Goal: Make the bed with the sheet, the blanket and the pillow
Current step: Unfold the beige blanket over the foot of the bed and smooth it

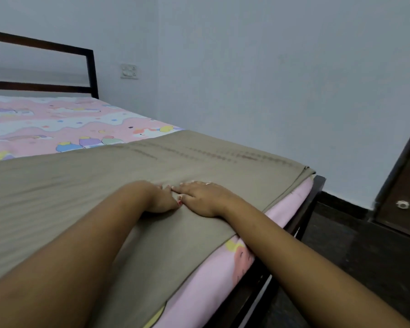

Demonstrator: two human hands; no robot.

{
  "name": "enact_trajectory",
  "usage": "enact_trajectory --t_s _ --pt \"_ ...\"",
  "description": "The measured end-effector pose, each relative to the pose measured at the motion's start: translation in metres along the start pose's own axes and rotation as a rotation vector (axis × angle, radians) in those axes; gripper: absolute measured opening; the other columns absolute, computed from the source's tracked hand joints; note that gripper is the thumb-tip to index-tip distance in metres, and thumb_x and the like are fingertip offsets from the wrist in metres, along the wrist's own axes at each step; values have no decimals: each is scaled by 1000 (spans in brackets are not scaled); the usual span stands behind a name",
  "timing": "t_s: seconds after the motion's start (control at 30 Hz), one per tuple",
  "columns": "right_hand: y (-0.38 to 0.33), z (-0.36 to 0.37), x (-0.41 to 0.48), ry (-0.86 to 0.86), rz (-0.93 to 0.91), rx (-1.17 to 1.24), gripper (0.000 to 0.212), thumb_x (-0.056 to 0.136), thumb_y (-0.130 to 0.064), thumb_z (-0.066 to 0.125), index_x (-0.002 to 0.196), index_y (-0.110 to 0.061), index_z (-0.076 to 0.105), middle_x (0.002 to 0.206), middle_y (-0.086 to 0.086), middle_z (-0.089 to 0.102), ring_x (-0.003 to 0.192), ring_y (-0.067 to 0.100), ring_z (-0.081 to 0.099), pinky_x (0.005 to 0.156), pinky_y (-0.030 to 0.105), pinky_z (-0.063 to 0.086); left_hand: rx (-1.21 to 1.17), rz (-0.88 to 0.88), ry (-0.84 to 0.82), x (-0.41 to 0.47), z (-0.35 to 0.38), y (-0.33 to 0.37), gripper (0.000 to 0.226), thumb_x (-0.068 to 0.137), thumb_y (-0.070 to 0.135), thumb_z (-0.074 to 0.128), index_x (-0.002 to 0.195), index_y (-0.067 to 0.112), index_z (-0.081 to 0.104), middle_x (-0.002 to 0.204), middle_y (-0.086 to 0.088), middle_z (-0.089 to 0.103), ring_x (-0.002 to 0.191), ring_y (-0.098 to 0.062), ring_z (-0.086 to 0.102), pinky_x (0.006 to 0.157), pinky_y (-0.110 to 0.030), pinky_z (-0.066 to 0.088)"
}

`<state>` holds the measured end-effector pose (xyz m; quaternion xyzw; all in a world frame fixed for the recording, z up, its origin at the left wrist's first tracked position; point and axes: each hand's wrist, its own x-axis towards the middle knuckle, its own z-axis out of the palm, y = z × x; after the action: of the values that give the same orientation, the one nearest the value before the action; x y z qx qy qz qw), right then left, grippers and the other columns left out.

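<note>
While the blanket (pixel 81 185) covers the pink sheet (pixel 57 124), left hand (pixel 160 198) and right hand (pixel 205 197) press it — each grip unclenched, fingers flat

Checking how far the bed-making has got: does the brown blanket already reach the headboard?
No: the blanket ends partway up the bed, leaving the pink patterned sheet bare up to the headboard.
</note>
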<state>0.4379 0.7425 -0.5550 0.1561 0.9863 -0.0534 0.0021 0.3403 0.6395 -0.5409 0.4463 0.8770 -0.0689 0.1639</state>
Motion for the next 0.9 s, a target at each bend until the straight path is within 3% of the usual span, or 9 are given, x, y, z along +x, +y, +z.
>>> enact_trajectory --t_s 0.13,0.2,0.33,0.43,0.53,0.67,0.77,0.83,0.9 --pt "2 3 3 15 0 -11 47 101 -30 30 148 -32 30 157 -6 25 143 14 24 113 36 21 -241 54 -65 5 -17 6 57 97 28 45 148 11 26 153 -12 27 139 -28 29 109 -32 26" --pt "6 3 6 18 -10 -5 47 100 -26 30 146 -30 34 156 -4 29 141 16 28 112 38 24 -286 115 16 15 -14 7 54 95 25 47 145 12 32 151 -12 30 138 -28 30 108 -33 26" --pt "27 -1 13 -61 -65 -12 48 101 -25 29 149 -29 27 159 -3 20 145 15 20 116 36 16 -306 170 265 36 8 -7 80 82 67 30 150 25 21 158 2 18 145 -15 16 118 -40 11" --pt "72 -11 22 -107 -9 -9 48 103 -36 27 151 -32 22 160 -5 16 147 13 14 120 40 10 -327 199 346 53 18 -18 68 94 57 38 151 29 14 158 8 15 146 -9 13 119 -39 11" --pt "147 -24 24 -109 139 -14 50 103 -44 27 151 -31 22 159 -5 16 147 13 13 120 36 8 -264 224 356 62 21 -22 66 94 61 27 151 32 13 159 12 10 146 -6 6 118 -37 6" --pt "253 -46 25 -30 557 -82 54 101 -49 21 152 -29 20 160 -5 13 147 16 13 119 37 7 -265 204 388 58 24 -22 111 53 88 -5 151 37 9 158 18 5 145 -1 0 117 -32 3" --pt "264 -51 42 41 763 -155 57 100 -50 15 152 -28 17 161 -2 12 148 22 9 119 47 6 -323 187 458 53 26 -21 127 41 93 -23 151 37 8 158 18 4 144 0 -3 116 -27 0" --pt "227 -51 67 174 598 -249 66 94 -53 10 150 -21 24 158 3 21 146 23 17 118 47 14 -374 150 524 53 27 -22 119 51 89 -23 151 33 10 157 17 5 142 1 -9 113 -24 -2" --pt "164 -39 91 157 308 -160 83 81 -57 1 149 -18 28 156 7 27 143 23 24 117 43 19 -422 105 579 59 28 -28 96 72 78 -1 151 26 17 156 14 12 141 2 -7 113 -28 3"
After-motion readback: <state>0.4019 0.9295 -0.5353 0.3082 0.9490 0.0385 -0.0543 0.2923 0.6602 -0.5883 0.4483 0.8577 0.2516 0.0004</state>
